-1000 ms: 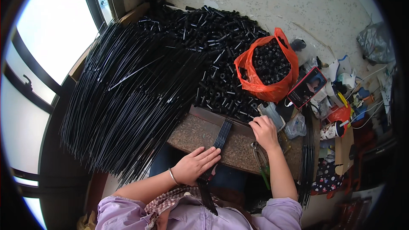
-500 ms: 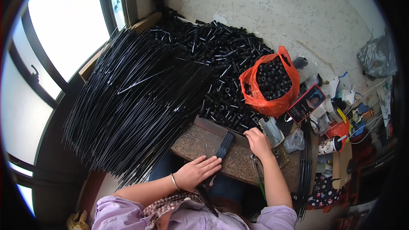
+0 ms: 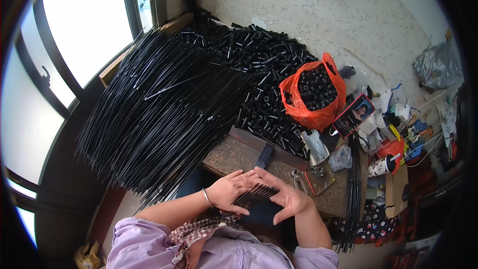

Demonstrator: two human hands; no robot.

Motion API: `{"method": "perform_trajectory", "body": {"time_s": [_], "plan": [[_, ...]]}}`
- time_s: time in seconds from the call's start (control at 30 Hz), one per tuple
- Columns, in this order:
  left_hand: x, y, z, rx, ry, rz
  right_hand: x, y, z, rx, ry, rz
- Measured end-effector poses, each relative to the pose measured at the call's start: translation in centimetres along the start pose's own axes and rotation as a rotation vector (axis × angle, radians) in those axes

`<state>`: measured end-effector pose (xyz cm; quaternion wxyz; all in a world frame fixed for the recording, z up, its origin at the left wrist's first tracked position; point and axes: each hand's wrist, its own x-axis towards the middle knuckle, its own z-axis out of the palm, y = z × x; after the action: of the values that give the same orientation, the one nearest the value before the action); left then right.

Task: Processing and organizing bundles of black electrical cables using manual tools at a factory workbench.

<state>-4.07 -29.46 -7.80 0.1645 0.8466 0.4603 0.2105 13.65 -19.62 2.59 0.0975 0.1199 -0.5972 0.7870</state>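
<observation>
My left hand [image 3: 230, 190], with a bangle at its wrist, is closed on a flat row of thin black rods [image 3: 256, 195] over the table's near edge. My right hand [image 3: 291, 197] is beside the rods' right ends, its thumb spread and fingers reaching over toward the left hand. The fingertips of both hands come close together. Beyond them, another stretch of black rods [image 3: 264, 155] lies on the brown speckled tabletop [image 3: 226, 158], reaching a low metal strip [image 3: 249, 139]. Whether both stretches belong to one bundle is hidden by the hands.
A large heap of long black rods [image 3: 154, 104] fills the left. Behind lie many short black tubular parts [image 3: 264, 50]. An orange bag [image 3: 318, 117] holds black pieces. Pliers [image 3: 298, 179], a phone [image 3: 353, 115], a patterned cup [image 3: 382, 166] and more rods [image 3: 351, 204] are on the right.
My right hand has come back from the metal strip toward my left hand and opened out. My left hand has turned, and the rods in it now show slanted between the hands.
</observation>
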Motion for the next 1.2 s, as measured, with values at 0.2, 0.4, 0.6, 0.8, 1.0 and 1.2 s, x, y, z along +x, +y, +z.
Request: {"method": "perform_trajectory", "body": {"time_s": [0.2,0.4,0.6,0.8,1.0,1.2], "plan": [[0.3,0.9,-0.3,0.111,0.122,0.086,-1.6,0.9,7.8,-0.483,0.478,-0.034],[1.4,6.5,-3.9,0.261,0.15,-0.063,-3.5,-5.8,12.9,-0.534,0.666,-0.62],[3.5,8.3,-6.0,-0.457,0.061,0.104,-5.9,-10.6,14.8,-0.574,0.582,-0.929],[3.8,7.9,-6.6,-0.818,0.651,-0.291,-1.8,-0.9,11.2,-1.036,0.719,0.023],[6.6,6.0,-5.2,-1.749,1.398,-0.132,-0.6,8.0,4.8,0.511,0.973,-0.009],[5.8,10.8,-0.5,-2.367,0.645,-0.235,-0.5,-1.9,-0.3,0.336,1.474,-0.749]]}}
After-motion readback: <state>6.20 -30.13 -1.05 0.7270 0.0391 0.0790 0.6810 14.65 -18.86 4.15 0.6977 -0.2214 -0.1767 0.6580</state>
